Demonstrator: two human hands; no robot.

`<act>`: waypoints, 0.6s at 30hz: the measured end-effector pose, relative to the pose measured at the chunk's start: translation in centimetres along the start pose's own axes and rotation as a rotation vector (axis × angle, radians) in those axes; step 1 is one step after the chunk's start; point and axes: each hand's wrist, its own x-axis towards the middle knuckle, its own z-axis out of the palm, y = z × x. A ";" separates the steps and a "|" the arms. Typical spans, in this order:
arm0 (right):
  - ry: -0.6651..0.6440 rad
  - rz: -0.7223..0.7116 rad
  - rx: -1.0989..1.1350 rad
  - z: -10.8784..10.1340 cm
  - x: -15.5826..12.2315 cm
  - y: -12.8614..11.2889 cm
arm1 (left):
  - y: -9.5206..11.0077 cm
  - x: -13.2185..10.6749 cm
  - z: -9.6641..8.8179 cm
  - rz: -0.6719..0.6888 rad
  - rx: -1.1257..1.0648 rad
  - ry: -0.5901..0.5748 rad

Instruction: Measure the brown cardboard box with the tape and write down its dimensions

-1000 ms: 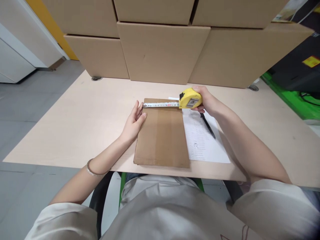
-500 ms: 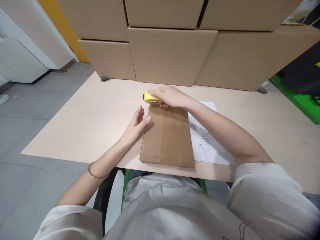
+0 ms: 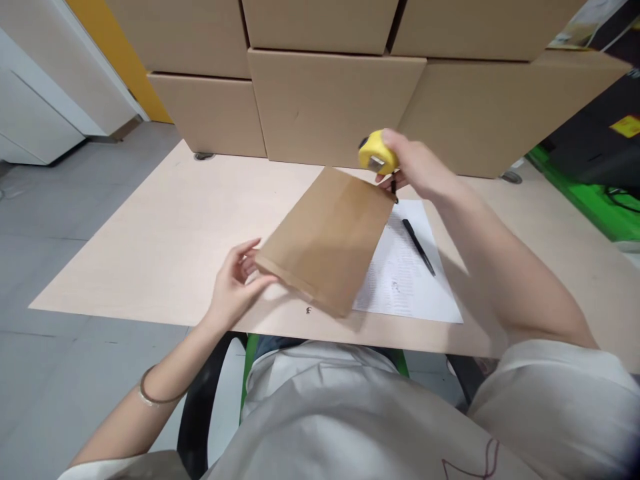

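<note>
A flat brown cardboard box (image 3: pixel 330 240) lies turned at an angle over the table, seemingly tilted. My left hand (image 3: pixel 240 280) grips its near left corner, thumb along the near edge and fingers at the side. In my right hand (image 3: pixel 415 163) is a yellow tape measure (image 3: pixel 379 153), held above the box's far right corner; some of those fingers are low by that corner, and I cannot tell whether they touch it. A dark strap hangs below the tape measure. Beside the box, a printed sheet of paper (image 3: pixel 400 293) lies partly beneath it, with a black pen (image 3: pixel 419 247) on top.
Large cardboard boxes (image 3: pixel 335 107) are stacked along the back of the pale wooden table (image 3: pixel 150 247). A small dark mark (image 3: pixel 309 310) shows near the front edge. Green and black objects (image 3: pixel 580 193) stand at the right, and a chair (image 3: pixel 195 407) is below me.
The box has turned clockwise, its near end swinging left. My right hand has moved right and up with the tape measure; my left hand has come nearer and closed on the corner. The pen is uncovered.
</note>
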 end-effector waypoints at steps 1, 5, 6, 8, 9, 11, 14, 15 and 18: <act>0.045 0.001 0.041 -0.9 -0.9 -0.5 | 0.4 0.8 0.1 -0.006 -0.028 0.069; 0.150 0.034 0.234 -3.2 -5.9 -1.3 | 1.4 4.2 1.1 -0.072 -0.073 0.206; 0.141 0.056 0.273 -3.3 -7.5 -1.0 | 1.4 4.9 1.5 -0.117 -0.089 0.202; 0.098 0.091 0.310 -3.0 -10.4 0.0 | 1.0 6.3 2.0 -0.227 -0.143 0.176; 0.078 0.073 0.312 -2.7 -11.7 0.8 | 0.8 6.8 2.1 -0.274 -0.172 0.155; 0.040 0.105 0.298 -2.0 -13.6 2.7 | 0.3 7.5 2.2 -0.316 -0.210 0.101; -0.050 0.177 0.280 -1.3 -15.1 5.1 | 0.1 7.7 1.7 -0.290 -0.197 0.043; -0.081 0.181 0.273 -1.2 -15.3 5.5 | 0.2 7.6 1.4 -0.292 -0.192 0.028; -0.133 0.182 0.243 -1.5 -15.7 6.0 | 0.7 6.9 0.9 -0.273 -0.168 -0.031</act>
